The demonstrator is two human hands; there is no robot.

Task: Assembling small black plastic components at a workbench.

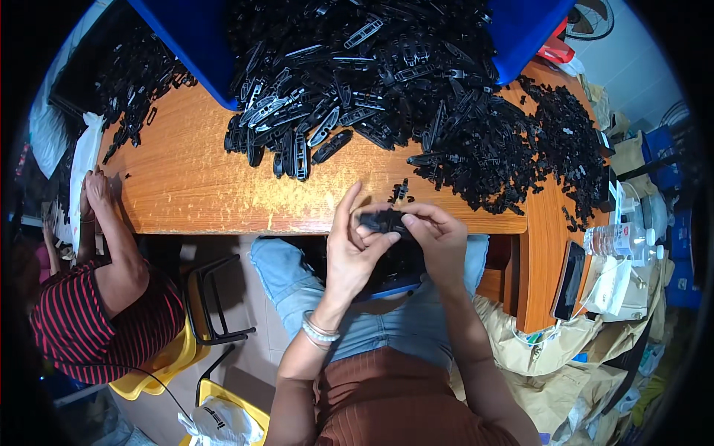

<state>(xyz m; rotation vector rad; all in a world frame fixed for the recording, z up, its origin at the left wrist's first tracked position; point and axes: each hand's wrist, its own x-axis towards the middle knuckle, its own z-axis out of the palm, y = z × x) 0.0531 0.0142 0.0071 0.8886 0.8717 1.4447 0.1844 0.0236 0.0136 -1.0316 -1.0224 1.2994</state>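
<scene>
Over the table's near edge, my left hand (350, 249) is closed on a dark black plastic part (381, 220), its index finger stretched upward. From the other side my right hand (439, 239) pinches at the same part with thumb and fingertips. The part is slightly blurred and half covered by fingers, so its exact kind is hard to tell. Just beyond my hands a few small black plastic pieces (402, 190) lie on the wood. Farther off is a large heap of long, boat-shaped black plastic parts (325, 126), with smaller black pieces (483, 167) heaped to its right.
Blue bin walls (190, 44) flank the heap on the wooden table (186, 201). More small black pieces (569, 141) spread along the right side, near a phone (570, 279) and a plastic bottle (619, 241). At left a person in a striped top (111, 320) sits with hands at the table.
</scene>
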